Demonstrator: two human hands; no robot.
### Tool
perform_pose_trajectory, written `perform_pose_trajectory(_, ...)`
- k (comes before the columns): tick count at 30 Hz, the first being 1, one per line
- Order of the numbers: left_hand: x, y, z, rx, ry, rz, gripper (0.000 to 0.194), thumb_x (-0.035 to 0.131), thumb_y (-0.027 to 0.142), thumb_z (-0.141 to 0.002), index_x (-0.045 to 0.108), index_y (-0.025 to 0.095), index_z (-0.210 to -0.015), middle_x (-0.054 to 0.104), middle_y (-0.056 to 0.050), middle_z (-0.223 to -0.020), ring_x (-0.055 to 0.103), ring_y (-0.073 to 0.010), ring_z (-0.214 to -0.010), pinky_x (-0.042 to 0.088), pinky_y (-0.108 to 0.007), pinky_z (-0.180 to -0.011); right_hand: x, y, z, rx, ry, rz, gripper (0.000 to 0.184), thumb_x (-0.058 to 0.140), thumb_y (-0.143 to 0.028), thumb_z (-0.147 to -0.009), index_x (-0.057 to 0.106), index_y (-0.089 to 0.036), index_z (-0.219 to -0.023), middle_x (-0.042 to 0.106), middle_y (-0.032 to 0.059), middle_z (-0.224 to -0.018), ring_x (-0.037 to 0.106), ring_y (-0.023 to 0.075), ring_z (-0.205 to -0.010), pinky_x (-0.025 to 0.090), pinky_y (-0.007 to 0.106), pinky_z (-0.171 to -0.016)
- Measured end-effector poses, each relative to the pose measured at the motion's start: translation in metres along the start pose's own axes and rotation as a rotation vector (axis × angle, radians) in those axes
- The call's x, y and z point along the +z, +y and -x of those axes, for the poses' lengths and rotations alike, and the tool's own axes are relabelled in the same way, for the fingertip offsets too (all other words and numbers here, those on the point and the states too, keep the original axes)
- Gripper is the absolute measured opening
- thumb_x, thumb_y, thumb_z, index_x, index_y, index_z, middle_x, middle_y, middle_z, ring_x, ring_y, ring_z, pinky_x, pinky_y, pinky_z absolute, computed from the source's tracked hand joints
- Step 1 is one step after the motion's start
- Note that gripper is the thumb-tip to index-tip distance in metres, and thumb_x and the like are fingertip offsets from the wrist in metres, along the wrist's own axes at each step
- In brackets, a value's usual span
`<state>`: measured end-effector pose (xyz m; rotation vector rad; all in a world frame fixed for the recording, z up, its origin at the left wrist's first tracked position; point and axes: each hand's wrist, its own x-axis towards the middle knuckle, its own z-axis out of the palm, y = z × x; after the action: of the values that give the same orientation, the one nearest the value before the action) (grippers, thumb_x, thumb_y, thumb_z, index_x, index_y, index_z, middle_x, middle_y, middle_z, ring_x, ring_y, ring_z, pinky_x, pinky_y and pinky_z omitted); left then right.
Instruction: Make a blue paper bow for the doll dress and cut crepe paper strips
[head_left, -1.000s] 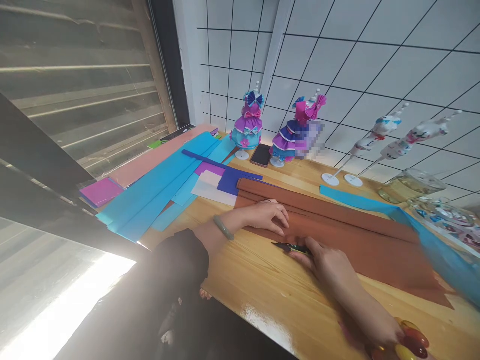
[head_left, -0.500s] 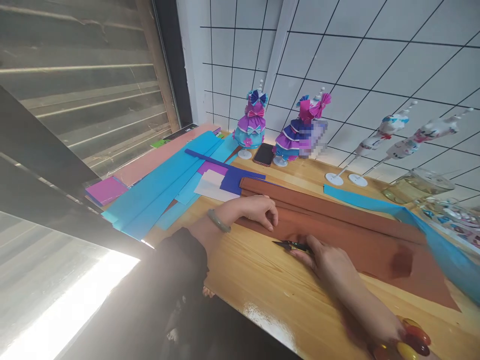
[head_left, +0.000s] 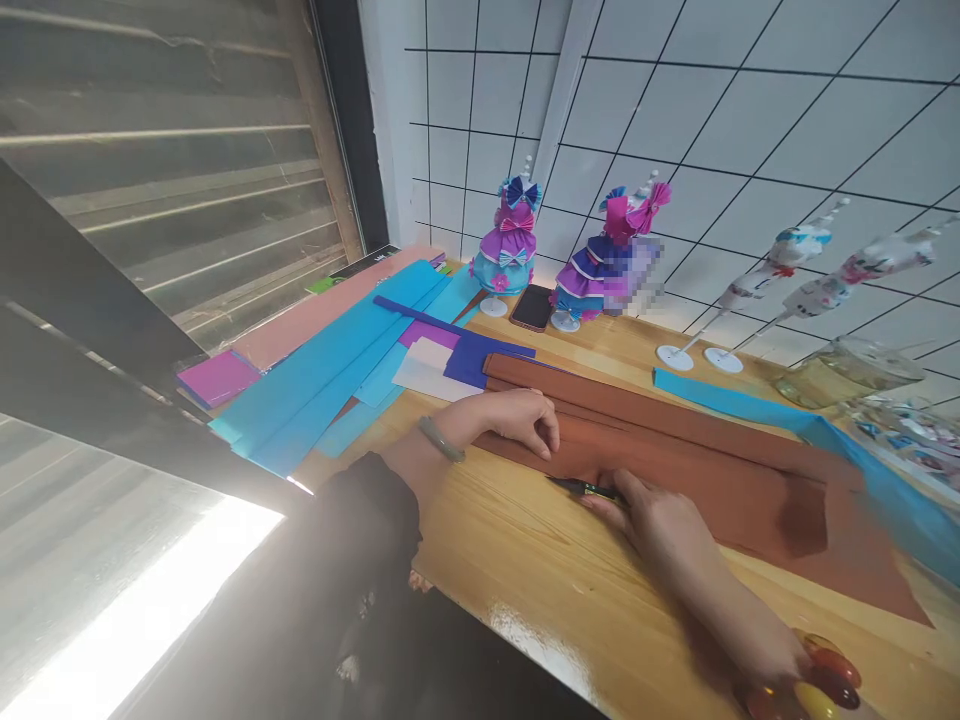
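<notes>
A long sheet of brown fabric or crepe paper (head_left: 720,490), folded along its far side, lies across the wooden table. My left hand (head_left: 525,418), with a jade-coloured bangle at the wrist, rests on its left part. The thumb and fingers are pinched together at the near edge of the brown sheet. My right hand (head_left: 660,515) is closed around small black thread snips (head_left: 589,488). Their blades look nearly closed and point left, along the sheet's near edge, just below my left fingertips. Part of the snips' handle is hidden in my palm.
Blue sheets (head_left: 337,350), a purple pack (head_left: 219,378) and beige pieces (head_left: 424,368) lie to the left. Behind stand two dressed mini mannequins (head_left: 514,240), a phone (head_left: 532,308) and two more white mannequins (head_left: 799,245). A blue strip (head_left: 727,400) and a glass container (head_left: 847,372) are at right.
The snips' blades have come closer together. Both hands stay in almost the same place, and the whole view has shifted slightly.
</notes>
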<state>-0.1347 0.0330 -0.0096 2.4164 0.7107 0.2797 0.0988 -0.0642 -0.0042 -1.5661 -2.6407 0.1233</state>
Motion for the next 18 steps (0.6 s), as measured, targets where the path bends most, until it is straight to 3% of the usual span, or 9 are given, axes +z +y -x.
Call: perform_pose_trajectory(18,-0.001,0.000,0.001,-0.027,-0.022,-0.009,0.024,0.071,0.036,-0.066,0.070,0.024,-0.086,0.061,-0.002,-0.085,0.049,-0.0160,-0.089,0.034,-0.023,-0.076,0.000,-0.014,-0.011,-0.008,-0.016,0.047,0.041,0.034,-0.056,-0.086,0.054,-0.021,-0.091,0.069,0.0043,-0.072,0.066,0.0240,-0.066,0.042,0.030,-0.053)
